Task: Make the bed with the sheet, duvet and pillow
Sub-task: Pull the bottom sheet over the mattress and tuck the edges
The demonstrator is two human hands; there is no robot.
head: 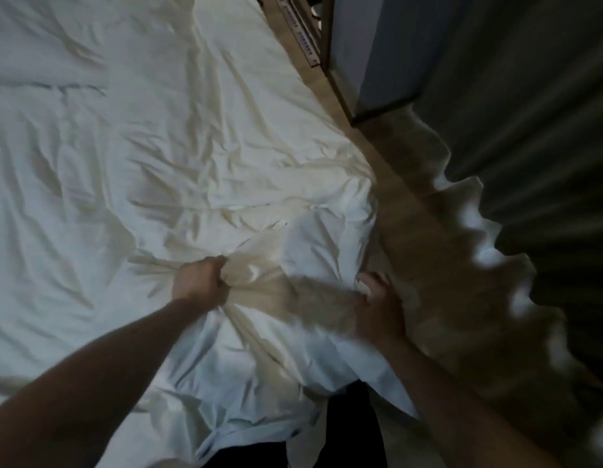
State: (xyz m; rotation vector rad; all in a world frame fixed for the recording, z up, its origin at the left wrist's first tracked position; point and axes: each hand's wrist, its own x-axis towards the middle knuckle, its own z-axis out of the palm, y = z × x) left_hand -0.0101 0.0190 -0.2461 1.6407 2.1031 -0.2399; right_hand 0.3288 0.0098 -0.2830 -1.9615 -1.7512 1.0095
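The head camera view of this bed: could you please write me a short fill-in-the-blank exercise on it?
1. The left hand grips a bunch of ____ bedding.
2. The right hand holds the bedding near the bed's ____ edge.
3. Along the right hangs a dark, pleated ____.
4. The bedding's surface looks ____, not smooth.

Missing words: white; right; curtain; wrinkled

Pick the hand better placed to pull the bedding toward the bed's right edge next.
Probably right. The right hand already grips the white bedding at that edge; the left hand bunches fabric further in.
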